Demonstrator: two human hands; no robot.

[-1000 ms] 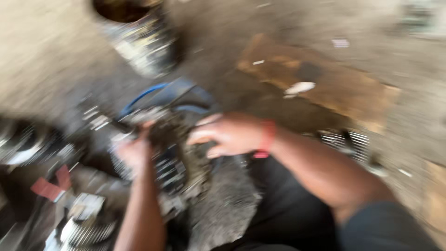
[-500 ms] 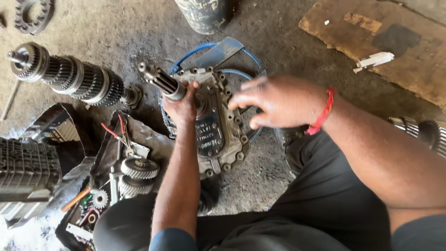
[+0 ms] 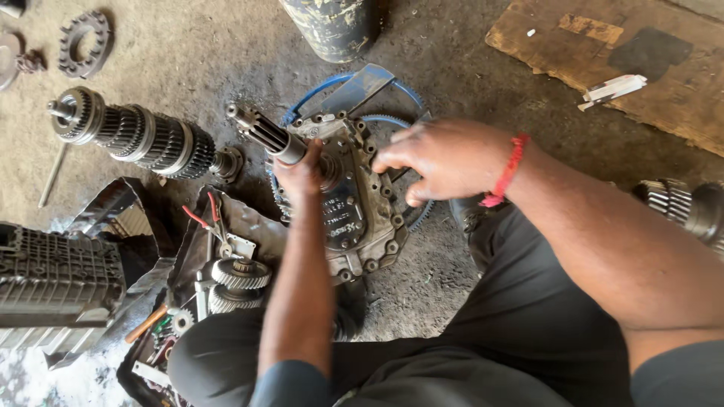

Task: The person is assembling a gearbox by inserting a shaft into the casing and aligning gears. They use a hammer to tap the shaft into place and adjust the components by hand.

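A greasy metal gearbox housing plate (image 3: 354, 218) with a ring of bolt holes lies on the floor between my knees, on top of a toothed ring gear (image 3: 418, 218). A splined input shaft (image 3: 260, 132) sticks out of it toward the upper left. My left hand (image 3: 300, 172) is wrapped around the base of that shaft. My right hand (image 3: 445, 157), with a red thread band at the wrist, rests on the plate's right rim, fingers curled against the edge; I cannot see anything held in it.
A long gear-cluster shaft (image 3: 136, 136) lies at left, a ribbed casing (image 3: 56, 275) at lower left. Loose gears (image 3: 237, 279) and red-handled pliers (image 3: 207, 218) sit by my left knee. A dark drum (image 3: 335, 26) stands at top, a wooden board (image 3: 626, 60) upper right, another gear shaft (image 3: 682, 203) at right.
The view was blurred a second ago and has steadied. My left hand stays on the shaft; my right hand has settled lower on the plate's right rim.
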